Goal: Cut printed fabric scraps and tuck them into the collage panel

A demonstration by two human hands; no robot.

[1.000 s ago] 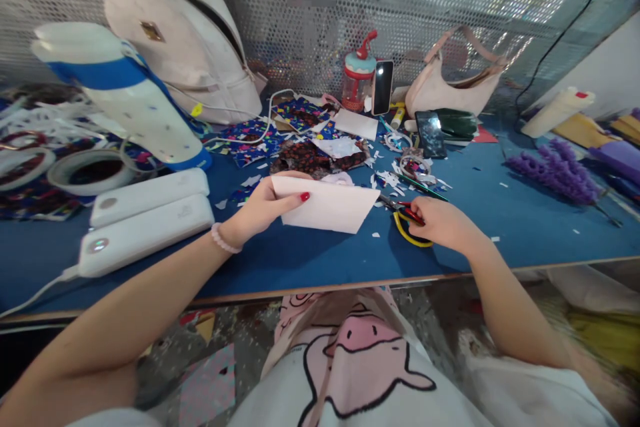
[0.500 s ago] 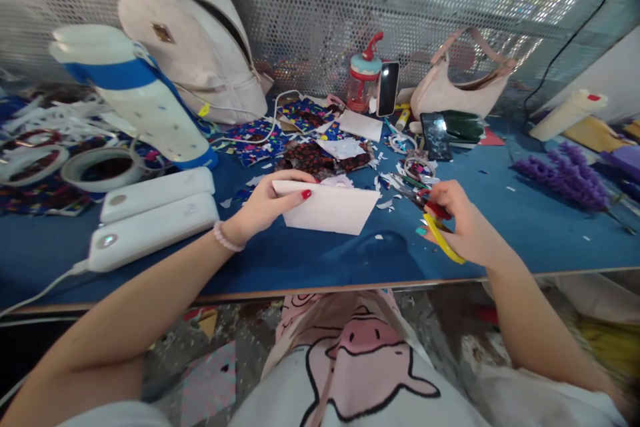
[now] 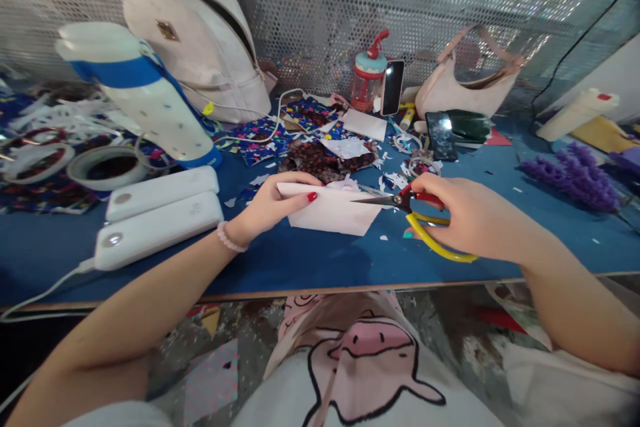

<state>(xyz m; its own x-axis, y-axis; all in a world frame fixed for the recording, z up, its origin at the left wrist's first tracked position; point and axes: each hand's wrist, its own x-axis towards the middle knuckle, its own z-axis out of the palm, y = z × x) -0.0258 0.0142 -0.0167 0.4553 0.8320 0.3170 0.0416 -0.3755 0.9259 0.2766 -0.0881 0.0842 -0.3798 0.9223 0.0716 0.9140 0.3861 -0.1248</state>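
A folded piece of white paper (image 3: 333, 213) is pinched by its left end in my left hand (image 3: 280, 203), the red-nailed thumb lying on its near face. My right hand (image 3: 465, 213) has its fingers through the handles of a pair of scissors (image 3: 400, 201), one handle red and one yellow. The blades point left and lie at the paper's upper right edge. Whether they have cut into it I cannot tell. Behind the paper are dark patterned fabric (image 3: 320, 159) and several white scraps (image 3: 395, 180).
On the blue table (image 3: 300, 263) stand a white-and-blue bottle (image 3: 150, 100), a white backpack (image 3: 200, 47) and white power banks (image 3: 160, 227) at left. Toward the back are a red-lidded cup (image 3: 367, 80), a phone (image 3: 393, 88) and a handbag (image 3: 460, 90). Purple flowers (image 3: 573, 173) lie at right.
My right hand has brought the scissors leftward from beside the paper to its upper right edge. My left hand keeps its hold on the paper, nearly in place.
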